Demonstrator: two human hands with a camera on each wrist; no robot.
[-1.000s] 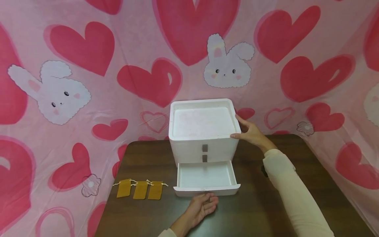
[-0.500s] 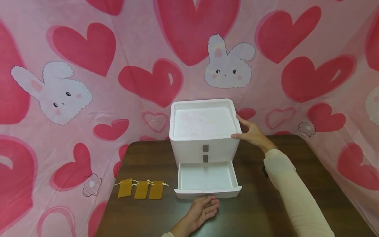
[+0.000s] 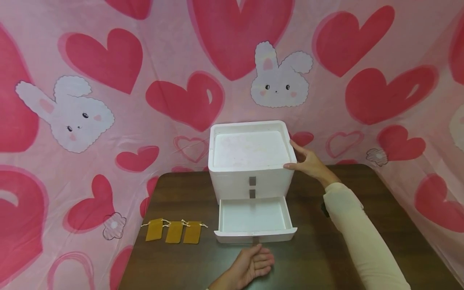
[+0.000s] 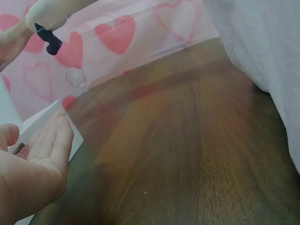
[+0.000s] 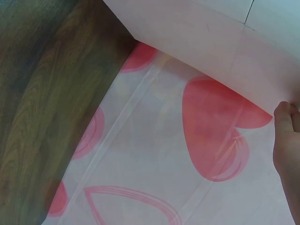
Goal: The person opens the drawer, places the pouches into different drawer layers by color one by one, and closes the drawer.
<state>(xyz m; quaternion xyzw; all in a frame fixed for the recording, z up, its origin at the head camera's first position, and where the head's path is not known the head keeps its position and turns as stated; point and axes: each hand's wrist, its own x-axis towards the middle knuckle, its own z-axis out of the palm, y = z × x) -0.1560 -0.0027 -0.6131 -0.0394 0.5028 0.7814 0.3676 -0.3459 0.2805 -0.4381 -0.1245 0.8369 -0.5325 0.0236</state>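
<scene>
Zero held in loose left grip (image 3: 251, 265) near drawer (image 3: 235, 238); right grip (image 3: 310, 164) spread wide, touching cabinet (image 3: 232, 184).

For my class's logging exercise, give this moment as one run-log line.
left hand: near drawer handle; right hand: holds cabinet; bottom drawer: open; three ochre pouches: on table

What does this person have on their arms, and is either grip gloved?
A long, plain cream fabric right sleeve ends at the wrist; a small black piece sticks out at its cuff. Too little of the left forearm shows to describe clothing. The left grip and right grip are ungloved hands.
</scene>
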